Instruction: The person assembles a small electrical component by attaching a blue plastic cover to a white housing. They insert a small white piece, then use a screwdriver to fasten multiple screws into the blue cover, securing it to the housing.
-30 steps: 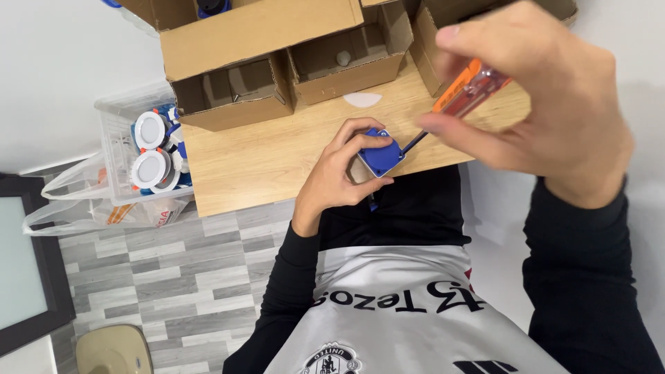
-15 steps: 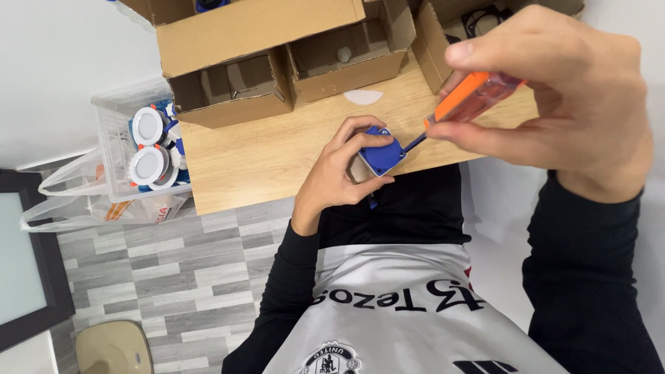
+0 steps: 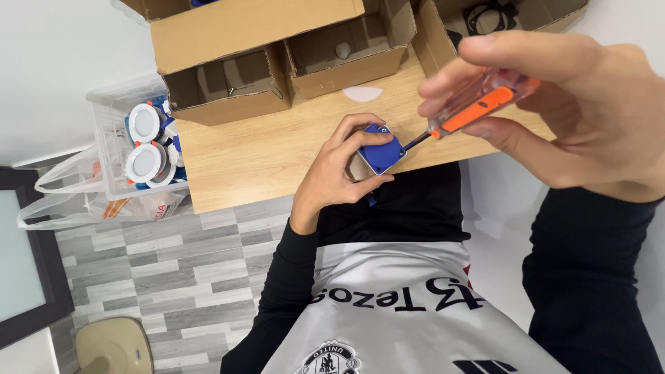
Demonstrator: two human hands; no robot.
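Observation:
My left hand (image 3: 337, 172) grips a small blue square part (image 3: 382, 149) at the near edge of a wooden table (image 3: 256, 156). A screwdriver (image 3: 478, 109) with a clear and orange handle sits in my right hand (image 3: 578, 111), close to the camera. Its dark tip touches the right side of the blue part. Both arms wear black sleeves.
Open cardboard boxes (image 3: 277, 59) stand along the back of the table, one holding a small round piece (image 3: 343, 50), another a black ring (image 3: 488, 17). A clear plastic bin (image 3: 142, 142) with white round fixtures sits left of the table above plastic bags (image 3: 83, 201). Grey tiled floor lies below.
My right hand and the screwdriver have shifted slightly, the handle turning in my fingers. My left hand keeps the blue part in the same spot.

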